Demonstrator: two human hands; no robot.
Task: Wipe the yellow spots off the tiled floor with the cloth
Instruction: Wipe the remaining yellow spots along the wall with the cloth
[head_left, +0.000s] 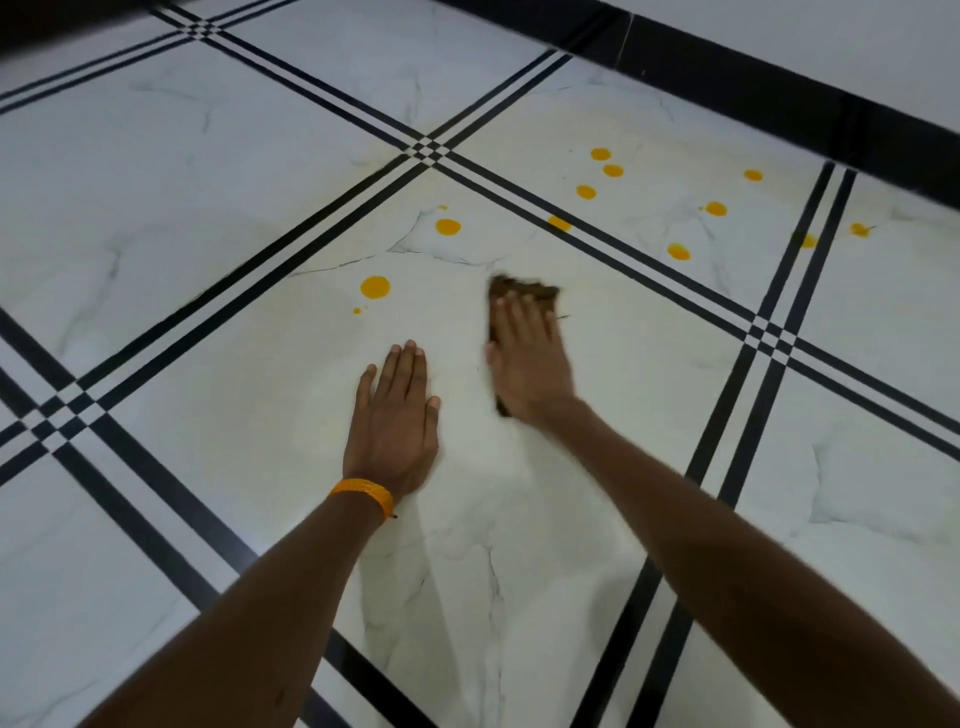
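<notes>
My right hand (527, 358) presses flat on a brown cloth (524, 287) on the white tiled floor (208, 208); the cloth shows past my fingertips and is blurred. My left hand (395, 415) lies flat on the floor beside it, fingers together, an orange band at its wrist. A large yellow spot (375, 287) sits just beyond my left hand, another yellow spot (448, 226) farther off. Several more yellow spots (600, 154) are scattered at the far right, one spot on a black stripe (559, 223).
Black double stripes (322, 218) cross the floor in a grid. A black skirting band (779, 98) runs along the wall at the far right. The tile around my hands has a faint yellowish smear.
</notes>
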